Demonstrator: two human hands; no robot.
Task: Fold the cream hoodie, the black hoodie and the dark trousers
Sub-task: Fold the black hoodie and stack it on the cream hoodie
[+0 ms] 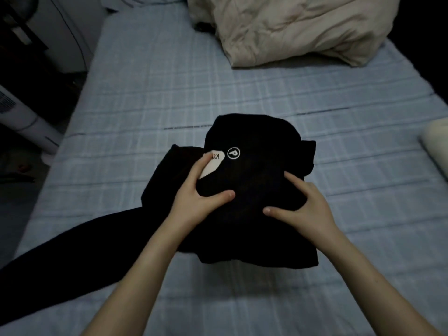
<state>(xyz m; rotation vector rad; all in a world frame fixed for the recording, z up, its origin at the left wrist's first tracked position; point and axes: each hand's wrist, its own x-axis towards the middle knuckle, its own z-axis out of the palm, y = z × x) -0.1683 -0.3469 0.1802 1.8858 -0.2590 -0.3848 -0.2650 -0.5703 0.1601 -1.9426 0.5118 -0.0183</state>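
The black hoodie lies as a folded bundle in the middle of the bed, with a white round logo and a white patch on top. My left hand grips its left side, fingers over the white patch and thumb pressed on the cloth. My right hand holds the right side, thumb and index finger spread on top and the other fingers dug into the fabric. The dark trousers stretch from under the hoodie toward the lower left. A cream fabric piece, likely the cream hoodie, shows at the right edge, mostly cut off.
The bed carries a light blue checked sheet. A crumpled beige duvet is heaped at the far end. A white appliance stands on the floor left of the bed, with dark floor around it.
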